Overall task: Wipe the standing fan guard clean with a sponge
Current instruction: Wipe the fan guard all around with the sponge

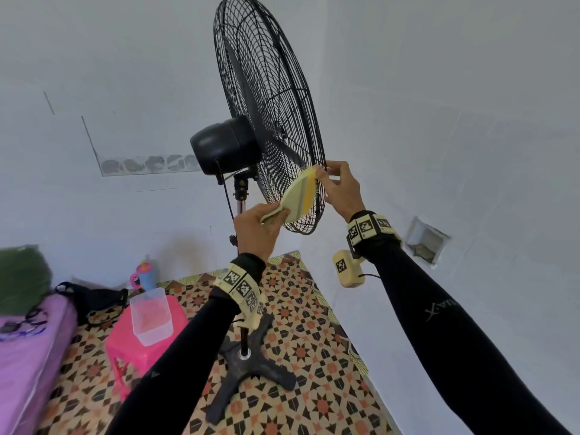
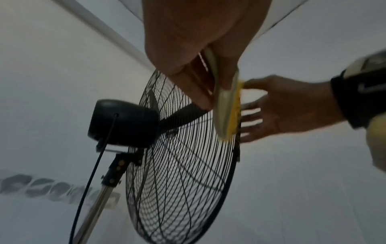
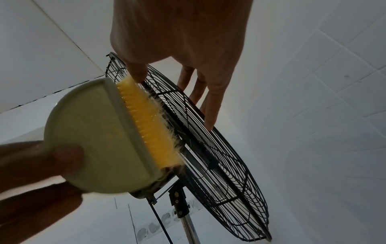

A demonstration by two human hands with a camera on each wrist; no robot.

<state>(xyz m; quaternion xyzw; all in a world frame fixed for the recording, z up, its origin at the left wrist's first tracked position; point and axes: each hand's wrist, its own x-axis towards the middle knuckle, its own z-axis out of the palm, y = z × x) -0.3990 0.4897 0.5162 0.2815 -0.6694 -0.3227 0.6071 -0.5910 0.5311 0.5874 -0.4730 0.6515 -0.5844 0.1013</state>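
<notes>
Head view: standing fan guard [image 1: 270,98] upright at centre frame, seen nearly edge-on. Sponge [image 1: 298,196] with its yellow bristled edge against the lower rim wires, long axis along the rim. Left hand [image 1: 255,229] pinching its pale back from lower left. Right hand [image 1: 340,189] just right, clasping the rim between thumb and fingers.

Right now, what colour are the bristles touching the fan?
Yellow bristles, clearest in the right wrist view.

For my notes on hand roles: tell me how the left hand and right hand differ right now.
The left hand grips the brush; the right hand holds the fan guard by its rim. The left hand sits lower than the right hand. Both work at the guard's lower edge.
</notes>
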